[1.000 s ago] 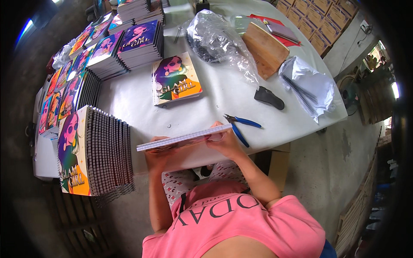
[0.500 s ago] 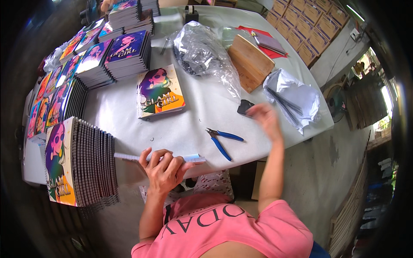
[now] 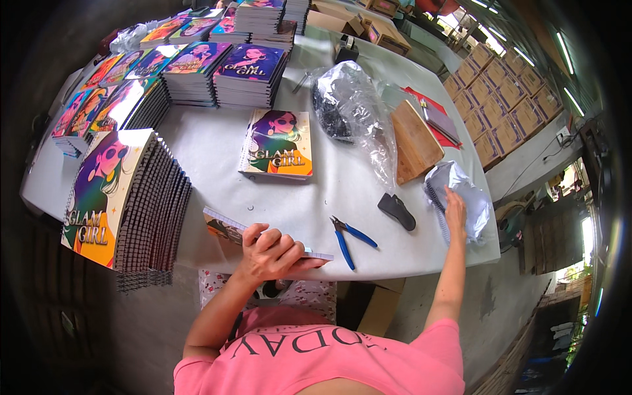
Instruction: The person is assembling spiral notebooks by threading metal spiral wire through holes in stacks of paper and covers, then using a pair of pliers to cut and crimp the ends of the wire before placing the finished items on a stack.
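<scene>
My left hand is closed around a thin notebook, held tilted at the table's near edge and seen nearly edge-on. Over at the right, my right hand reaches to black spiral binding coils lying on a crumpled white plastic wrapper. Its fingers look stretched out, and whether they touch a coil is hard to see. Between the hands lie blue-handled nippers with jaws apart and a small black object. Farther back, spiral-bound notebooks lie with an illustrated cover on top.
A tall stack of spiral notebooks stands at the left edge, with more notebook stacks behind. A clear plastic bag holding something dark lies beside a wooden block. Small scraps dot the white tabletop. Cartons are piled beyond.
My right hand has moved right, from beside the small black object to the coils on the white wrapper. My left hand still holds the notebook, now tilted with more of its cover showing. The view has shifted.
</scene>
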{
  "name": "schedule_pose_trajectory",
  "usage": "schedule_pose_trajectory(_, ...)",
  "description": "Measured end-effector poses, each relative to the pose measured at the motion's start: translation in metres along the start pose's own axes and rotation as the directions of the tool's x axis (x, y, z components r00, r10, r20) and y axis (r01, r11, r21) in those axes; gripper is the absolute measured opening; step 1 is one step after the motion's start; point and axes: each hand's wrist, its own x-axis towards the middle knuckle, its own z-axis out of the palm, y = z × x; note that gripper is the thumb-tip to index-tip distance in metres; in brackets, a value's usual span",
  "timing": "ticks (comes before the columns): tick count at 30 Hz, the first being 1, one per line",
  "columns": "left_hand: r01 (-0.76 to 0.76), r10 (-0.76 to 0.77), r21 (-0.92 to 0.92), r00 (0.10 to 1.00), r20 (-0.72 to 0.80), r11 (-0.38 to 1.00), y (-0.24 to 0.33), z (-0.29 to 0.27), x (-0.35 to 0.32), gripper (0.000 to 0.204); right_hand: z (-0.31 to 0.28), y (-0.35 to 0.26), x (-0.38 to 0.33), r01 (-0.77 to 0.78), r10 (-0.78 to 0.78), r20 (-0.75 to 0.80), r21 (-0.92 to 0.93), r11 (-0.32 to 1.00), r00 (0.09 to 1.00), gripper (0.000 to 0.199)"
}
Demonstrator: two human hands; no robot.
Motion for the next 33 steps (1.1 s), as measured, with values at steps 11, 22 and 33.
schedule_pose_trajectory(11,0.052,-0.054,0.139,0.998,0.010,0.989,-0.010,0.004,-0.012,0.038,-0.119,-0.232,-0.027,0.317,-0.257,-0.186,0.519,0.794,0.948,0.028)
schedule_pose_trajectory(22,0.337,-0.341,0.066,0.938,0.066,0.939,0.006,0.009,-0.002,0.054,-0.112,-0.323,-0.062,-0.009,-0.166,0.066,0.947,0.321,0.984,0.022)
schedule_pose_trajectory(33,0.281,-0.282,0.023,0.958,0.050,0.959,0.003,0.001,0.005,0.050,-0.111,-0.322,-0.048,0.053,-0.292,0.029,0.961,0.270,0.956,0.027)
